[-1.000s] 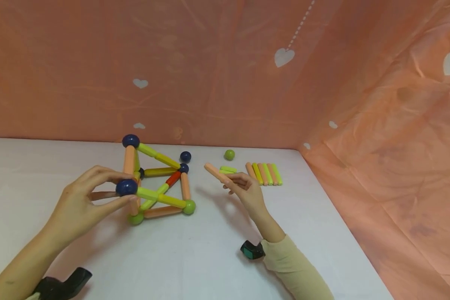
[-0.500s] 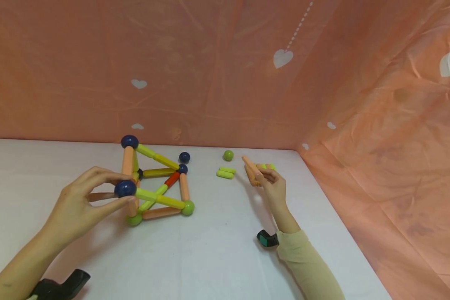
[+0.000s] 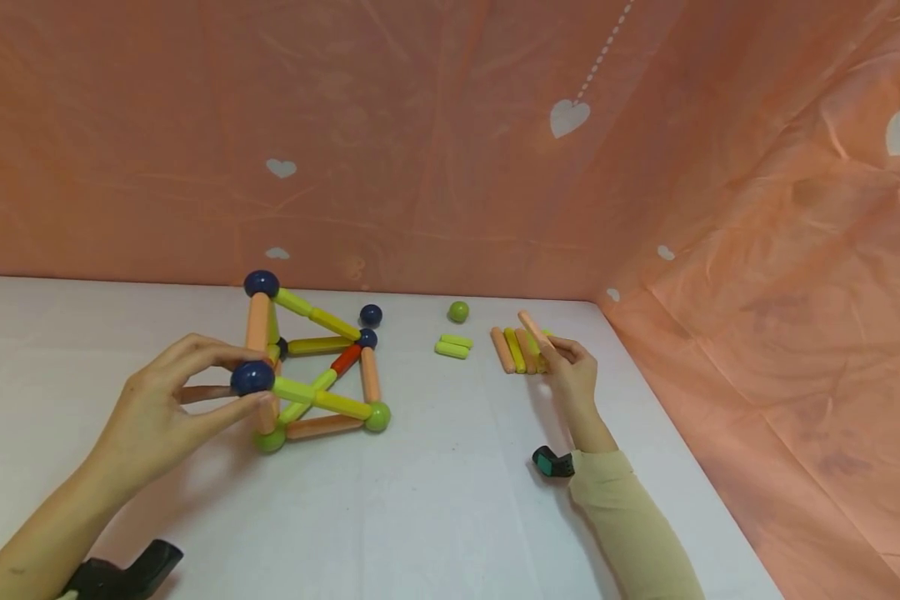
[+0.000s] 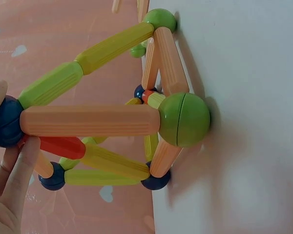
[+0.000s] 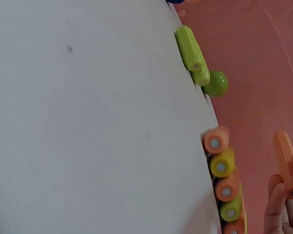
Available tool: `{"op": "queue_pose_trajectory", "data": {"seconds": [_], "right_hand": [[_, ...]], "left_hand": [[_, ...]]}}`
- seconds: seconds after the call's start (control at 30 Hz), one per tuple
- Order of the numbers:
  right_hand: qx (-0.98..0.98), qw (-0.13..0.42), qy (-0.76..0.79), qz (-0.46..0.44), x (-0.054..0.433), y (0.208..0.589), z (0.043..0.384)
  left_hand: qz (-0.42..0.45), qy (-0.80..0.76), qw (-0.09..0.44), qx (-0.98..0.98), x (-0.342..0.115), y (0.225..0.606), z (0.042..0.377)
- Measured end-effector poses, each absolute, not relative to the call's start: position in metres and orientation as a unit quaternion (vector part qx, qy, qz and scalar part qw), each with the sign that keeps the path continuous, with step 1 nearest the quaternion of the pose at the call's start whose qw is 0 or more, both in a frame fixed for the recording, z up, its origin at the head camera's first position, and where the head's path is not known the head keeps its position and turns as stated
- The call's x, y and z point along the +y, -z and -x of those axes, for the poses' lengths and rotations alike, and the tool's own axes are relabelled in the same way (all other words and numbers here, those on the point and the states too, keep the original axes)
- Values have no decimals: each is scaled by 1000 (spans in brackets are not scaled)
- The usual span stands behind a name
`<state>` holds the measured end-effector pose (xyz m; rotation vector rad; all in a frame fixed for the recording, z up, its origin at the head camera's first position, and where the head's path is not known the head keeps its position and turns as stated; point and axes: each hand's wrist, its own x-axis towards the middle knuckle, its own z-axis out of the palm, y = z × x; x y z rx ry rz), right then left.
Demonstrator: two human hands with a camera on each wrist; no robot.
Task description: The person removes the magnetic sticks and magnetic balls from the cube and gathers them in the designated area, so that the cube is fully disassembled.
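Note:
A frame of ridged sticks and balls stands on the table at the left. My left hand pinches its near upper dark blue ball, where a two-part green and yellow bar and an upright orange stick meet. The left wrist view has this upright orange stick running from the blue ball to a green ball on the table. Off to the right, my right hand holds a loose orange stick between thumb and fingers. It hovers over a row of sticks, hiding part of them.
A loose dark blue ball lies behind the frame. Near the table's back edge are a green ball and two short lime sticks. An orange cloth with hearts hangs behind the white table.
My right hand has moved right with the orange stick, from beside the short lime sticks to over the row. The left hand keeps its pinch on the blue ball.

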<state>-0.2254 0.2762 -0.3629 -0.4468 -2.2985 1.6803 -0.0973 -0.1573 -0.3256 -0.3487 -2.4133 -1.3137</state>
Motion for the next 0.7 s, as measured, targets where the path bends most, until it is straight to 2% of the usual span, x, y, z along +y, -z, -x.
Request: {"op": "queue_pose_trajectory", "data": {"seconds": [0.7], "right_hand": [[-757, 119, -569, 300, 306, 369, 248]], "left_hand": [[168, 465, 208, -844, -151, 320, 87]]}}
